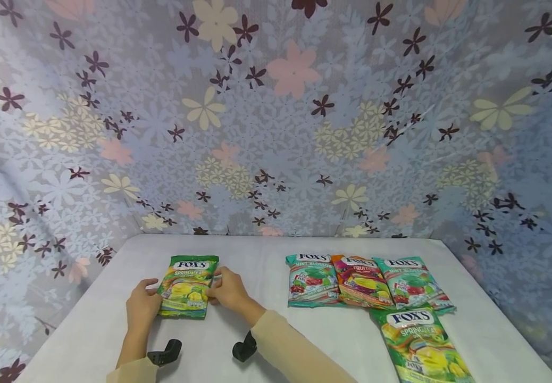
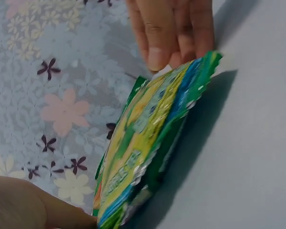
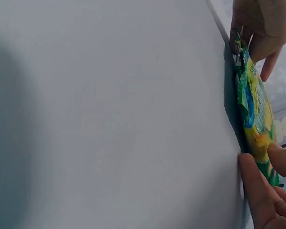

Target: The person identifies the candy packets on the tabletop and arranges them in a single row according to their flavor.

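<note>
A green and yellow Fox's Spring Tea candy bag (image 1: pixel 187 287) is between my two hands at the left of the table. On its left edge, my left hand (image 1: pixel 143 306) holds the bag, its thumb against the side. My right hand (image 1: pixel 230 290) pinches the opposite edge between thumb and fingers. In the right wrist view, the bag (image 3: pixel 257 109) stands tilted, with the right hand (image 3: pixel 267 195) below and the left hand (image 3: pixel 264 28) above. A shadow lies under the bag (image 2: pixel 143 138) in the left wrist view. Some fingers are hidden behind it.
Right of centre lie a Mint Blossom bag (image 1: pixel 311 282), a Fruits bag (image 1: pixel 362 282) and another Mint Blossom bag (image 1: pixel 415 284), side by side. A second Spring Tea bag (image 1: pixel 424 346) lies in front of them. Flowered cloth (image 1: pixel 276 133) rises behind the white table (image 1: pixel 266 260).
</note>
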{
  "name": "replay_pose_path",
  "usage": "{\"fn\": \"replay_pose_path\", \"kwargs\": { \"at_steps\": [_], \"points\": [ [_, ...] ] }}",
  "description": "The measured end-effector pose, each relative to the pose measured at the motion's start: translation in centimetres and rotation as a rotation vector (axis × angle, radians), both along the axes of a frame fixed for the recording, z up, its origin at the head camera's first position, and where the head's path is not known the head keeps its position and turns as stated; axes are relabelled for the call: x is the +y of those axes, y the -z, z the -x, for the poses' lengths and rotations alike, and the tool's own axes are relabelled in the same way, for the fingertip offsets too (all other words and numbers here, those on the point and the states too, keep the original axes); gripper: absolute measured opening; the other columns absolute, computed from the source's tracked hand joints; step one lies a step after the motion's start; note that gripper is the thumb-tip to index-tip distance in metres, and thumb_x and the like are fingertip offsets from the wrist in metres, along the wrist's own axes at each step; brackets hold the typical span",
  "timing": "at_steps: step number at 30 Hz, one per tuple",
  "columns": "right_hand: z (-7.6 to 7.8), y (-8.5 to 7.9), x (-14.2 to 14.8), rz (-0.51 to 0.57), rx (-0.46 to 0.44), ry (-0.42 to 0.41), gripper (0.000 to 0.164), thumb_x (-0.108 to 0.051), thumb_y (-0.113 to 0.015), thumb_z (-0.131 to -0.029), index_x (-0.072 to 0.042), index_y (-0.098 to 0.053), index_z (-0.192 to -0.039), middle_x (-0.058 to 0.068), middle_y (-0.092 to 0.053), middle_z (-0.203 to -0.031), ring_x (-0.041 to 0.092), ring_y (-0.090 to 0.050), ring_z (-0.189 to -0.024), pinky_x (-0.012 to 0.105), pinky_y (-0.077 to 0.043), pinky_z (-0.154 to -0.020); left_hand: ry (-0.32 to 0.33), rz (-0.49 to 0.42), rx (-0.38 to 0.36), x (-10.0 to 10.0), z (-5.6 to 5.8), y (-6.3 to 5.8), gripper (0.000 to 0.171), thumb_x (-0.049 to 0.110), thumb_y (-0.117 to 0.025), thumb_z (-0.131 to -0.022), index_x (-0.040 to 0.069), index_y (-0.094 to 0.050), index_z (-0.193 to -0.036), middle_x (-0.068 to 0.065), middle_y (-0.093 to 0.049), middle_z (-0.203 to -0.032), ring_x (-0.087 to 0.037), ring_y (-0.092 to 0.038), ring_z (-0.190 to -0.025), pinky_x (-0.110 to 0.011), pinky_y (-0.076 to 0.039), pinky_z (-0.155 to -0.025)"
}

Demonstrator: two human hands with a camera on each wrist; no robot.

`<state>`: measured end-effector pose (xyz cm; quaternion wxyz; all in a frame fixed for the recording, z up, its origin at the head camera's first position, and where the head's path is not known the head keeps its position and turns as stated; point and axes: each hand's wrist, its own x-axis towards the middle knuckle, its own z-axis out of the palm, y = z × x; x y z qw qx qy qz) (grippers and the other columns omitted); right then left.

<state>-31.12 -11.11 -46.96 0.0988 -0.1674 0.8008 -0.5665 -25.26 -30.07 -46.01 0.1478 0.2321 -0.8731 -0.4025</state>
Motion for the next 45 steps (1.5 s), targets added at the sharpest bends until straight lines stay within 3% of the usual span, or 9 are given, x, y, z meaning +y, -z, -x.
{"fn": "replay_pose_path", "kwargs": {
  "at_steps": [4, 9, 13, 17, 24, 28, 33, 39, 45],
  "points": [
    [-0.2, -0.1, 1.1, 0.002, 0.009, -0.028, 0.043, -0.004, -0.074, -0.084, 0.006, -0.053, -0.120, 0.002, -0.059, -0.076, 0.017, -0.063, -0.056, 0.026, -0.053, -0.053, -0.011, 0.064, 0.099, 1.1, -0.2, -0.3, 0.046, -0.006, -0.052, -0.080, -0.011, -0.050, -0.126, -0.036, -0.055, -0.116, -0.051, -0.051, -0.108, -0.059, -0.041, -0.086],
    [-0.6, -0.7, 3.0, -0.013, 0.059, -0.048, 0.041, -0.006, -0.075, -0.084, 0.007, -0.056, -0.118, 0.001, -0.060, -0.077, 0.018, -0.064, -0.058, 0.027, -0.052, -0.053, 0.055, 0.046, 0.209, 3.9, -0.5, -1.8, 0.039, 0.000, -0.060, -0.087, -0.010, -0.055, -0.123, -0.032, -0.059, -0.114, -0.044, -0.057, -0.105, -0.054, -0.045, -0.086],
    [-1.0, -1.7, 5.0, -0.001, 0.081, -0.037, 0.042, -0.007, -0.074, -0.085, 0.008, -0.056, -0.119, 0.003, -0.062, -0.079, 0.022, -0.066, -0.061, 0.031, -0.054, -0.056, 0.133, -0.005, 0.219, 6.6, -0.6, -3.1, 0.038, 0.007, -0.064, -0.088, -0.009, -0.057, -0.123, -0.027, -0.063, -0.111, -0.040, -0.063, -0.099, -0.049, -0.051, -0.080],
    [-1.5, -3.0, 7.7, 0.004, 0.111, -0.049, 0.042, -0.007, -0.074, -0.085, 0.007, -0.056, -0.120, 0.006, -0.064, -0.081, 0.028, -0.067, -0.066, 0.039, -0.056, -0.061, 0.232, -0.044, 0.204, 9.5, -0.6, -3.5, 0.037, 0.011, -0.068, -0.087, -0.005, -0.062, -0.120, -0.021, -0.068, -0.104, -0.035, -0.067, -0.092, -0.041, -0.054, -0.071],
    [-2.8, -3.9, 14.1, -0.045, 0.203, -0.065, 0.041, -0.010, -0.074, -0.085, 0.006, -0.056, -0.118, 0.008, -0.065, -0.086, 0.029, -0.067, -0.071, 0.032, -0.055, -0.059, 0.444, -0.141, 0.185, 15.5, -0.9, -2.7, 0.030, 0.012, -0.069, -0.087, -0.004, -0.066, -0.113, -0.013, -0.070, -0.092, -0.026, -0.069, -0.077, -0.033, -0.053, -0.061],
    [-4.1, -3.9, 17.6, -0.051, 0.170, -0.047, 0.041, -0.011, -0.074, -0.086, 0.009, -0.056, -0.117, 0.007, -0.065, -0.086, 0.025, -0.066, -0.072, 0.030, -0.054, -0.060, 0.546, -0.196, 0.185, 18.4, -1.3, -2.3, 0.026, 0.010, -0.066, -0.089, -0.005, -0.066, -0.110, -0.012, -0.069, -0.089, -0.022, -0.068, -0.071, -0.029, -0.052, -0.056],
    [-5.7, -3.5, 21.8, -0.084, 0.116, 0.006, 0.042, -0.013, -0.075, -0.085, 0.007, -0.056, -0.117, 0.005, -0.064, -0.087, 0.021, -0.065, -0.074, 0.034, -0.055, -0.062, 0.637, -0.245, 0.179, 22.4, -1.7, -1.9, 0.027, 0.006, -0.067, -0.085, -0.006, -0.065, -0.109, -0.008, -0.068, -0.082, -0.022, -0.067, -0.065, -0.027, -0.049, -0.050],
    [-7.5, -3.2, 26.2, -0.121, 0.127, 0.086, 0.045, -0.015, -0.076, -0.084, 0.006, -0.056, -0.118, 0.006, -0.064, -0.090, 0.020, -0.064, -0.077, 0.029, -0.054, -0.063, 0.744, -0.349, 0.131, 27.7, -3.0, -0.9, 0.028, 0.004, -0.067, -0.083, -0.005, -0.063, -0.110, -0.001, -0.066, -0.077, -0.019, -0.066, -0.060, -0.024, -0.049, -0.050],
    [-9.4, -3.1, 29.7, -0.192, 0.106, 0.221, 0.046, -0.016, -0.077, -0.083, 0.005, -0.057, -0.118, 0.005, -0.065, -0.090, 0.019, -0.064, -0.077, 0.027, -0.053, -0.062, 0.819, -0.423, 0.095, 31.9, -3.9, -0.3, 0.024, 0.003, -0.067, -0.082, -0.002, -0.066, -0.105, 0.003, -0.063, -0.074, -0.015, -0.066, -0.058, -0.022, -0.050, -0.051]
  ]
}}
